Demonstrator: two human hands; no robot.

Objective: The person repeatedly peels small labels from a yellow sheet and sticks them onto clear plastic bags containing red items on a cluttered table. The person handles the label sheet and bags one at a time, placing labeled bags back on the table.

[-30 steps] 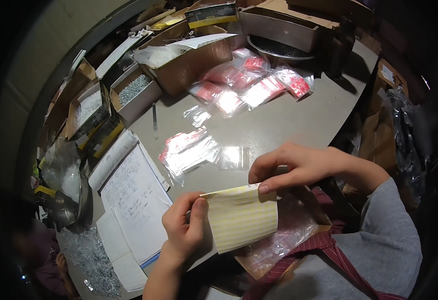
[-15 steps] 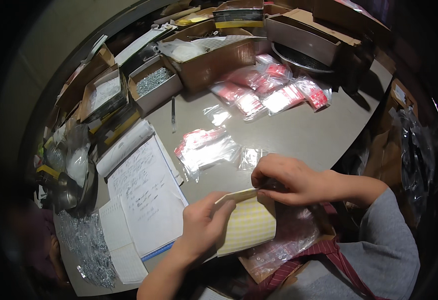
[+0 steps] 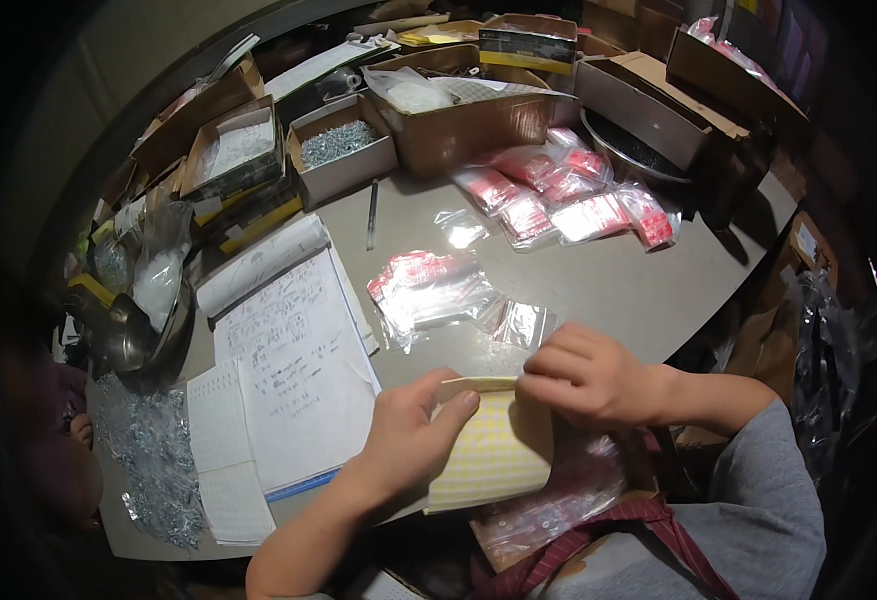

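- The yellow-and-white checked sheet is held up at the near edge of the bench, its face toward me, its top edge looking doubled with a slim gap.
- I see the left hand gripping the sheet's upper left side, thumb pressed along the near face, forearm rising from the lower edge.
- The right hand pinches the upper right corner, fingers curled, knuckles up, forearm coming in from the right.
- Just below the sheet's right side, a clear plastic bag lies in front of the person.
- Beyond the right hand's fingers I have a small clear bag, with red-and-clear packets touching it.
- My widest bare patch runs right of those packets to the bench's curved right edge.
- Left is tighter: a notebook sits just beside the left forearm.
- Farther out, a pen, piled red packets and a box of small metal parts bound the far side.
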